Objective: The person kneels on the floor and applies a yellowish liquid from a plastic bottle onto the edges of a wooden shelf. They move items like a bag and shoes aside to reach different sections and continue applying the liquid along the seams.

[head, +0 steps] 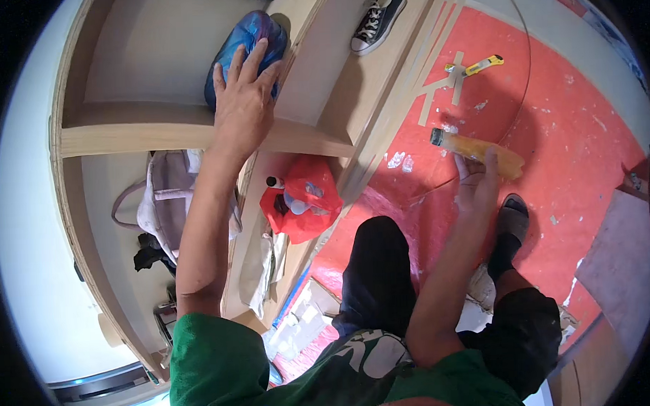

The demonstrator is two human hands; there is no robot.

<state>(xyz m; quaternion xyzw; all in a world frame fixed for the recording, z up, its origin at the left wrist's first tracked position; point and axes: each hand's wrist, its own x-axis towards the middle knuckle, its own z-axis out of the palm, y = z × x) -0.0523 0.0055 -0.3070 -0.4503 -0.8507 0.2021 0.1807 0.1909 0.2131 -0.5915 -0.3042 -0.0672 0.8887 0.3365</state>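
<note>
My left hand grips a full, rounded blue plastic bag from above, its fingers spread over it. The bag sits in a wooden shelf compartment, and what is inside it cannot be made out. Over the red floor, my right hand holds a clear plastic bottle with orange-yellow contents and a dark cap. The bottle lies nearly level across my fingers, cap end to the left.
A shelf divider runs below the blue bag. Lower compartments hold a pale pink handbag and a red plastic bag. A black-and-white sneaker stands on a shelf. A yellow utility knife lies by tape strips on the red floor covering.
</note>
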